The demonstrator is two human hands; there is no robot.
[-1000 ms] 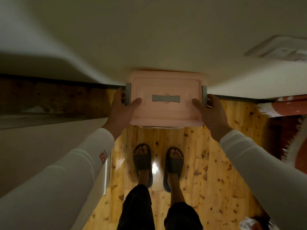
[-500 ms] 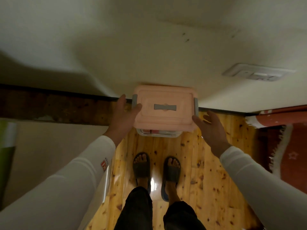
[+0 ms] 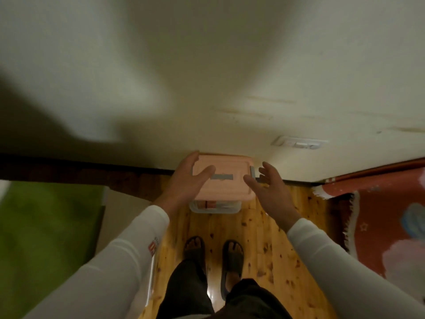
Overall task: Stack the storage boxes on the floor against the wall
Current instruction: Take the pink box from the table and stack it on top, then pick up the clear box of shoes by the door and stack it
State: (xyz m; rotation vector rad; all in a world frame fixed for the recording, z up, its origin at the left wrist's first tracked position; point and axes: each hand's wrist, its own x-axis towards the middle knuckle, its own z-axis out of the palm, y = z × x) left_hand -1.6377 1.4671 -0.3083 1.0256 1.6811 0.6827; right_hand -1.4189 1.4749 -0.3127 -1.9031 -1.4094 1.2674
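Observation:
A storage box with a pink lid [image 3: 232, 187], grey latches and a clear base stands on the wooden floor [image 3: 264, 238], its back edge against the pale wall [image 3: 207, 88]. My left hand [image 3: 186, 180] lies over the box's left end with fingers spread and the thumb across the lid; I cannot tell whether it touches. My right hand [image 3: 269, 192] hovers just right of the box, fingers apart, holding nothing. No other box is in view.
A red patterned rug [image 3: 379, 215] with a fringe covers the floor to the right. A green surface [image 3: 46, 226] lies at the left. A white socket plate [image 3: 299, 142] sits low on the wall. My sandalled feet [image 3: 193, 249] stand just behind the box.
The box went down from my two-handed hold to the floor by the wall. My right hand let go first and drew away; my left hand's fingers have loosened and spread.

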